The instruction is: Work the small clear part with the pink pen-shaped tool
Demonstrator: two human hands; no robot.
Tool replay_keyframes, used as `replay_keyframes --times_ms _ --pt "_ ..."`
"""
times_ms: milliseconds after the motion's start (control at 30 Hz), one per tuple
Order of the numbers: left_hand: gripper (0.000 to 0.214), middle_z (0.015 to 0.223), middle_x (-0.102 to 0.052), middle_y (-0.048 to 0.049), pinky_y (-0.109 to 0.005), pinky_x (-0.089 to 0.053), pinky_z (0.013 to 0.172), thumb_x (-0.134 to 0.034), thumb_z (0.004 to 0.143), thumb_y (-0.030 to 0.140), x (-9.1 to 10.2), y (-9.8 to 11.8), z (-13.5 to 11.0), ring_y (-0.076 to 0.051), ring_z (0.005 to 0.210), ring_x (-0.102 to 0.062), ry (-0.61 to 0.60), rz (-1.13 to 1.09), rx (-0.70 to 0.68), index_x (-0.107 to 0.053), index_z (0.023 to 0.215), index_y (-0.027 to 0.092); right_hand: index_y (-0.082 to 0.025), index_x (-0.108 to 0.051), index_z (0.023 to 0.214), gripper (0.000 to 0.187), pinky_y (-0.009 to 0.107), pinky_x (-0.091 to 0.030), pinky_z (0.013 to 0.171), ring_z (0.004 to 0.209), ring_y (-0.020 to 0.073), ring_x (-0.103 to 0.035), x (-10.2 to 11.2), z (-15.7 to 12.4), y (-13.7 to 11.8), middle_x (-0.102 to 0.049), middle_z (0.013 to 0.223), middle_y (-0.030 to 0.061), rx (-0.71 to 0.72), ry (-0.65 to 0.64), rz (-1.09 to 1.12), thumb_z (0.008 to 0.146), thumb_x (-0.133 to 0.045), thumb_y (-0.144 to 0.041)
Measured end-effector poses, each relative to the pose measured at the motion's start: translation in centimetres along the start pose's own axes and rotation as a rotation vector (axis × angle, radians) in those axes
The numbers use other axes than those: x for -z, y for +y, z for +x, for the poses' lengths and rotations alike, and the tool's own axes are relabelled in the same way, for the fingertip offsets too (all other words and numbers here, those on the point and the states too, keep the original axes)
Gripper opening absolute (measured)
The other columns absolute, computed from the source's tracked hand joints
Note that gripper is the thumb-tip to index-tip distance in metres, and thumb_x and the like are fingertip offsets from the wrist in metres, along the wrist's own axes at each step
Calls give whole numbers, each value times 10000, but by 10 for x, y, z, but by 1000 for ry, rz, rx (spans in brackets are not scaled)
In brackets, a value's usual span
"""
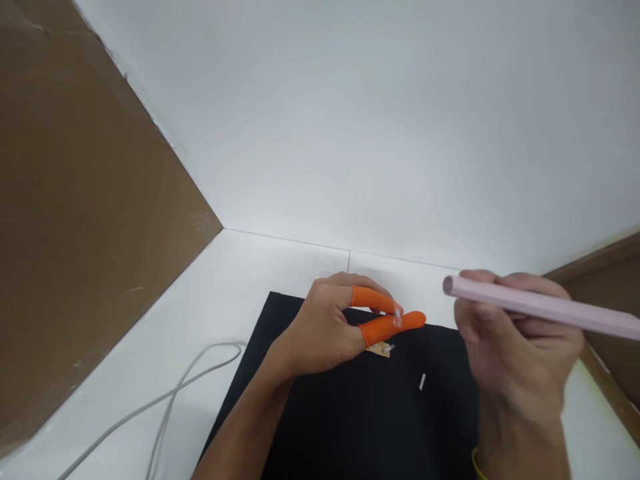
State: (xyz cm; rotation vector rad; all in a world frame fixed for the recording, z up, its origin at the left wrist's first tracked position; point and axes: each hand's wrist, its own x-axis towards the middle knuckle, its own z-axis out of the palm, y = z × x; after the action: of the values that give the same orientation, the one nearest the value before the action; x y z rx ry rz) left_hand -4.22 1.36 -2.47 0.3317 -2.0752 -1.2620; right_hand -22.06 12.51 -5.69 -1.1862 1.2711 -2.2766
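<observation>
My left hand (pixel 333 320) is over the black mat, with orange finger cots (pixel 385 328) on its thumb and forefinger. Between those two fingertips it pinches a small clear plastic piece (pixel 397 313). Partly hidden under the left thumb lies a small tan piece (pixel 380 349) with a tiny shiny bit at its edge. My right hand (pixel 520 340), bare-fingered, is closed around a pale pink pen-like stick (pixel 545 303) that lies nearly level and points left. Its far end runs out of the frame. A short white sliver (pixel 423 381) rests on the mat between my hands.
The black mat (pixel 360 427) lies on a white surface (pixel 240 273). A grey cable (pixel 170 393) loops at the left. Another clear piece (pixel 320 272) seems to lie behind my left hand. Brown panels stand left (pixel 90 200) and right (pixel 610 313), with a white wall (pixel 350 133) behind.
</observation>
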Motion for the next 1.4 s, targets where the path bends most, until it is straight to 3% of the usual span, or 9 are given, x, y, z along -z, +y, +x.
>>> replay_keyframes --times_ms 133,267,333,600,700,833,1067,1267,1400 --pt "58 959 -705 -21 -155 -543 736 -752 898 160 6 6 -5 -64 847 -662 0 -19 -10 -735 901 105 -205 -673 1096 242 279 -305 420 722 185 -620 -6 0 -2 -716 1045 83 -15 70 45 908 -775 -92" --pt "62 956 -706 -15 -146 -551 761 -752 900 152 1 3 13 -53 859 -665 -1 -20 -29 -731 899 93 -186 -594 1213 361 147 -604 665 1021 116 -697 8 8 -16 -708 1124 16 -2 -424 60 931 -678 23" --pt "58 961 -708 -14 -145 -551 774 -759 887 133 -1 2 19 -51 866 -667 -1 -17 -32 -729 904 86 -198 -578 1226 385 87 -591 824 1140 88 -667 11 10 -21 -704 1172 6 -39 -517 88 939 -646 49" --pt "61 963 -706 -15 -175 -569 756 -759 897 154 4 2 -2 -68 867 -668 -2 -11 -36 -731 917 103 -171 -635 1070 277 295 -341 406 724 191 -635 -3 -1 -4 -723 1062 87 7 71 -47 867 -801 -80" --pt "61 968 -707 -15 -157 -560 765 -764 891 149 2 -3 4 -60 872 -665 -6 -8 -32 -736 921 104 -176 -629 1097 302 265 -464 438 790 162 -673 5 2 -8 -723 1058 49 15 -104 -37 874 -761 -20" --pt "80 973 -706 -18 -147 -553 768 -781 874 139 -4 -7 15 -55 866 -666 0 -16 -46 -732 926 102 -199 -577 1226 389 113 -606 819 1114 109 -681 15 5 -15 -704 1138 16 -11 -478 82 934 -660 44" --pt "80 959 -703 -19 -150 -552 750 -772 885 145 -4 -10 0 -58 867 -657 -23 -23 -69 -715 909 94 -165 -626 1079 276 312 -335 407 683 185 -627 7 -1 4 -723 1069 74 30 44 -57 875 -783 -67" --pt "80 956 -708 -26 -140 -555 780 -780 860 100 -5 -7 16 -56 872 -662 -6 -14 -83 -726 918 88 -180 -575 1249 425 112 -610 827 1125 113 -676 17 10 -15 -698 1184 22 -47 -559 145 923 -639 84" --pt "94 963 -706 -20 -140 -548 779 -784 847 88 -3 -5 11 -53 878 -653 -18 -16 -88 -725 921 87 -190 -606 1144 340 174 -590 610 913 119 -701 11 6 -14 -716 1127 18 -6 -296 3 909 -686 42"
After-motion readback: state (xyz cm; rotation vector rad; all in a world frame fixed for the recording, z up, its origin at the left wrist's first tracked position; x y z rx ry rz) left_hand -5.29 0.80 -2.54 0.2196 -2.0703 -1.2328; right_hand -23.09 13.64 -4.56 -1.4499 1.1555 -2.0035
